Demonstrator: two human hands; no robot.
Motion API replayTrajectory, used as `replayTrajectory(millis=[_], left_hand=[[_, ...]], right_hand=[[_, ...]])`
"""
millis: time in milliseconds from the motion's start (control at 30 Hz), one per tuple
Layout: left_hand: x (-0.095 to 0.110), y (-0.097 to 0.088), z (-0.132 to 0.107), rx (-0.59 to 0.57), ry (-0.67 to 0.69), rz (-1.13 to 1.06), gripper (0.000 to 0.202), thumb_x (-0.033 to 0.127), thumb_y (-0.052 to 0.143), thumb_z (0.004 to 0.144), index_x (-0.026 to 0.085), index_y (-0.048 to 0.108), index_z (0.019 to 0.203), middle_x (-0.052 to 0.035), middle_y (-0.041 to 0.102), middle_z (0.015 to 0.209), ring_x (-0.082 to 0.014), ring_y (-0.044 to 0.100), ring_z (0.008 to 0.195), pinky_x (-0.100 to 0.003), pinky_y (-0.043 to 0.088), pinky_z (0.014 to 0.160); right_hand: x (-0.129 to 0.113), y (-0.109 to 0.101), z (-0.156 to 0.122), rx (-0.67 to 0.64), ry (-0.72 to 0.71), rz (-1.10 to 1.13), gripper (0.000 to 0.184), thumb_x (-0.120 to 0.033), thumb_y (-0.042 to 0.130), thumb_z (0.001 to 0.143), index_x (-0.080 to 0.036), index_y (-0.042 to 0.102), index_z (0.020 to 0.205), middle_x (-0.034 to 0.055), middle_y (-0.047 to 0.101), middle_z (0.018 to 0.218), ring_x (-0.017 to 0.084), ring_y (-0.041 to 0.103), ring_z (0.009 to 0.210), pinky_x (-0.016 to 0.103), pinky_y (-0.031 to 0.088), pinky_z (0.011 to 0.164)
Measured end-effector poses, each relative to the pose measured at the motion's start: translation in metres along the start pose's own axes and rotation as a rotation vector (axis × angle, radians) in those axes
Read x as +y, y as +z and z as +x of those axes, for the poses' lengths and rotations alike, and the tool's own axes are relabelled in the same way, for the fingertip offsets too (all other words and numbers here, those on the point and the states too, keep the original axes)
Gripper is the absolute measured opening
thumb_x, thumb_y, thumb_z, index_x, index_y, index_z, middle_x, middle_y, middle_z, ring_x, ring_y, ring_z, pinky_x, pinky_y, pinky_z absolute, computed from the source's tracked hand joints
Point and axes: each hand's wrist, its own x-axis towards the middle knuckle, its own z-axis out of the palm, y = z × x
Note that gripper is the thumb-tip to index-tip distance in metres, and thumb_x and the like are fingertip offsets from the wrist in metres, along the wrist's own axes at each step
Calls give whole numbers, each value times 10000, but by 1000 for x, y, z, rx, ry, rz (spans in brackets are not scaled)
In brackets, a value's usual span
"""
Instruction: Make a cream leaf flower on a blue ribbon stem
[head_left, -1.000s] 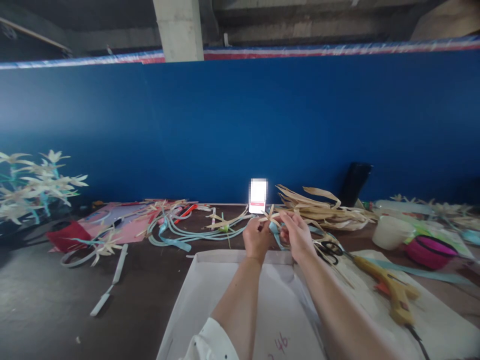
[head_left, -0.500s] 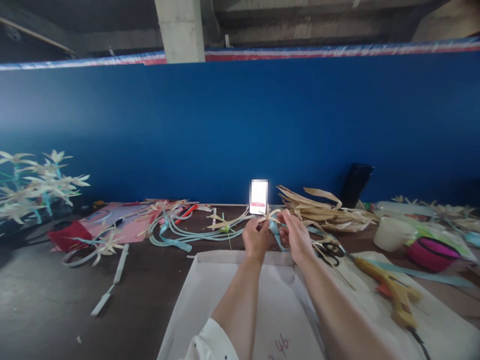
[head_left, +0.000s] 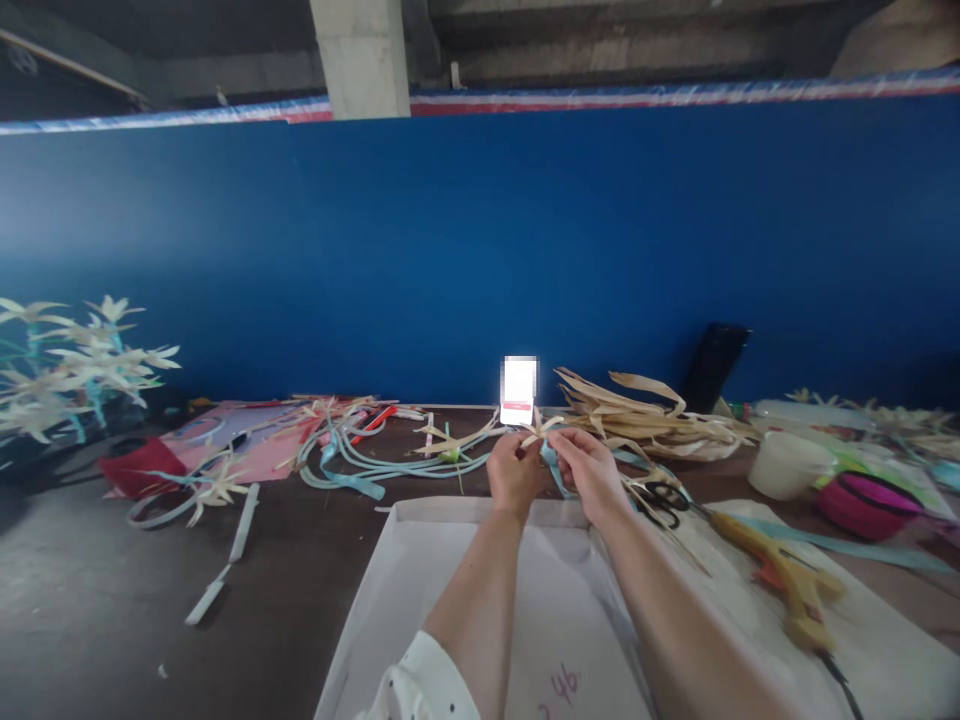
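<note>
My left hand (head_left: 514,472) is closed on a small cream flower (head_left: 541,428) of dried husk strips, holding it above the back edge of a shallow white box (head_left: 469,590). Thumb and fingers of my right hand (head_left: 594,476) pinch the same flower at its base. From there a light-blue ribbon (head_left: 553,466) hangs between the hands; whether the right fingertips grip ribbon or petal is too small to tell. Right behind the flower stands a lit phone (head_left: 517,392). Fingers hide the flower's stem.
To the right lie dried husks (head_left: 652,420), black-handled scissors (head_left: 666,500), a yellow glue gun (head_left: 784,575), a white cup (head_left: 791,465) and a magenta container (head_left: 870,503). Pale-blue stems (head_left: 405,462) and a red container (head_left: 142,466) are left, near finished flowers (head_left: 82,360).
My right hand has moved slightly left, its fingers closing from a looser, raised pose onto the flower's base. The left hand still holds the flower.
</note>
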Motion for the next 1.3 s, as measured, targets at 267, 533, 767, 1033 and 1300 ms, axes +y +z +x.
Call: replayTrajectory(millis=[267, 533, 767, 1033, 1300], left_hand=[[0, -2, 1, -33, 26, 67, 110, 227, 573, 718, 170, 659, 755, -5, 631, 732, -120, 528, 645, -231, 401, 635], [1, -3, 1, -30, 78, 89, 88, 204, 558, 716, 169, 634, 691, -5, 610, 694, -130, 528, 657, -231, 389, 625], [-6, 0, 2, -104, 29, 30, 135, 264, 588, 717, 168, 664, 775, -12, 631, 726, -117, 517, 621, -233, 404, 616], [-4, -4, 5, -319, -14, -142, 260, 322, 611, 723, 154, 683, 908, -41, 657, 798, -113, 533, 633, -235, 432, 629], [2, -12, 9, -383, 36, -178, 238, 375, 627, 709, 148, 697, 696, -16, 583, 645, -104, 496, 588, -202, 392, 529]], right_hand=[[3, -3, 2, -12, 27, -51, 297, -427, 717, 600, -170, 595, 687, -74, 422, 429, 34, 287, 344, 188, 168, 354], [5, -3, 3, -27, 38, -75, 287, -431, 709, 588, -184, 572, 639, -71, 428, 426, 46, 295, 340, 192, 162, 351], [5, -8, 6, -26, 25, -58, 293, -435, 709, 597, -184, 585, 683, -74, 426, 427, 43, 297, 338, 184, 178, 348], [1, -18, 12, -16, 13, -63, 271, -407, 706, 611, -172, 606, 704, -68, 423, 420, 53, 323, 366, 175, 206, 361], [-1, -21, 11, -83, 9, -84, 261, -411, 700, 616, -179, 590, 663, -60, 427, 441, 60, 331, 388, 186, 202, 372]])
